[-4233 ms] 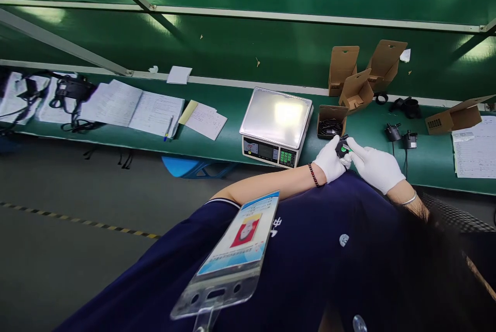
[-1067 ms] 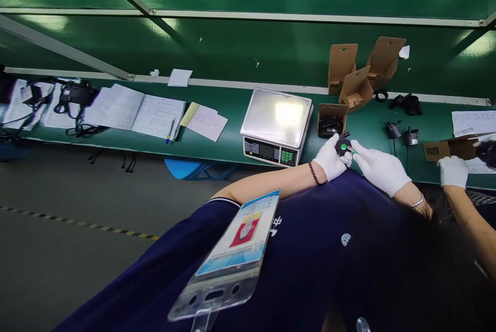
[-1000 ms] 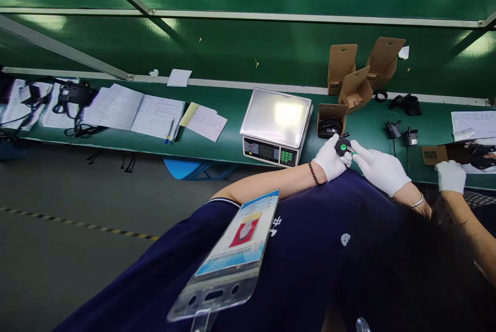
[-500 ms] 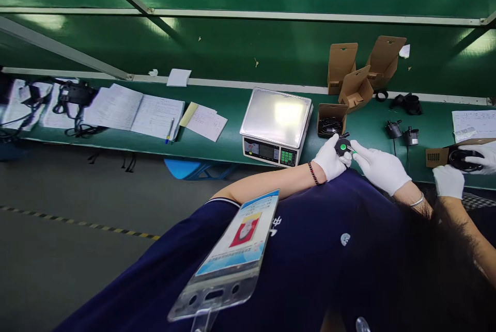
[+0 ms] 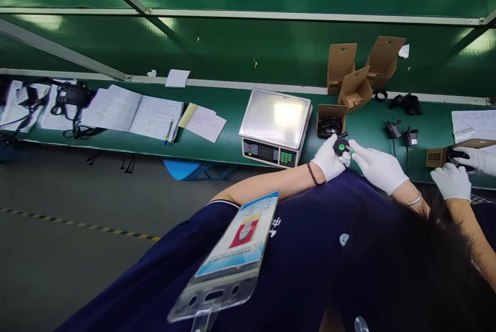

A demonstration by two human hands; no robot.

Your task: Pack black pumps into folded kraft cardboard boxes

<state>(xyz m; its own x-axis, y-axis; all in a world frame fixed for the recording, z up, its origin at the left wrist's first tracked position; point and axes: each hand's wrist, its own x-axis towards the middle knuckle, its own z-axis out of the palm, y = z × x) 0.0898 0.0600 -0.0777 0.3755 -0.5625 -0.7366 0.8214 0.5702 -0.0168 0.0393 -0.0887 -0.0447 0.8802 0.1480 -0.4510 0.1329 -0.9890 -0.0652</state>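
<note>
White-gloved, the left hand (image 5: 328,160) is curled tight round a black disc (image 5: 338,144), just in front of the cable box (image 5: 332,110); the right hand (image 5: 378,168) has its fingers nearly closed at the disc's edge — whether they grip something thin, I cannot tell. Neither has shifted much, so this work seems at the same stage; farther right, a co-worker's two hands (image 5: 452,182) have drawn together at a brown box (image 5: 436,158). Counted left to right: one scale (image 5: 273,117), four open boxes (image 5: 342,61) — one holding cable (image 5: 329,126) — and two small motors (image 5: 411,137).
</note>
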